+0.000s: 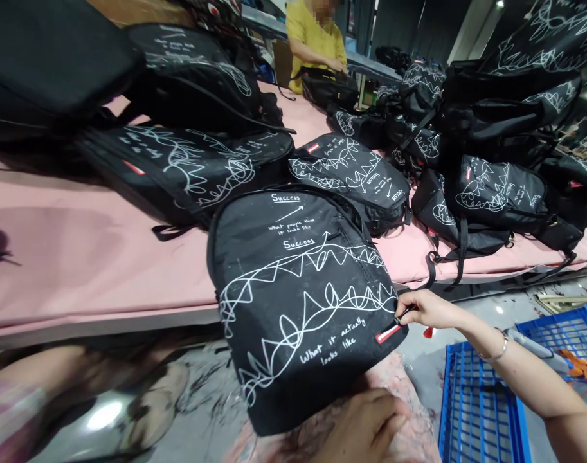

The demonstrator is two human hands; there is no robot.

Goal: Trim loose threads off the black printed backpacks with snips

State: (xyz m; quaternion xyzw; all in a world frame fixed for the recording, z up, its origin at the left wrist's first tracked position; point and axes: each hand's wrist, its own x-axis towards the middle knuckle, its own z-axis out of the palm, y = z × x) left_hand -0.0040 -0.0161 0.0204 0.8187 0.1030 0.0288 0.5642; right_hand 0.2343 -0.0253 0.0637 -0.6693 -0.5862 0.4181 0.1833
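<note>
A black backpack [283, 283] with white scribbled lines and lettering leans against the table edge, tilted towards me. A small red label [388, 334] sits at its lower right corner. Beside that label, my right hand [421, 307] pinches a small dark tool [405, 314] with a thin tip against the fabric; its exact kind is hard to make out. Below the bag's bottom edge, my left hand [363, 427] lies over a pink patterned cloth [409, 392] with its fingers curled. Whatever those fingers hold, if anything, is hidden.
More printed black backpacks lie along the pink-covered table [177, 270], including one [351, 173] just behind mine. Blue plastic crates [486, 399] stand on the floor at right. Another person's leg [71, 366] is at lower left. A person in yellow [317, 38] handles a bag across the table.
</note>
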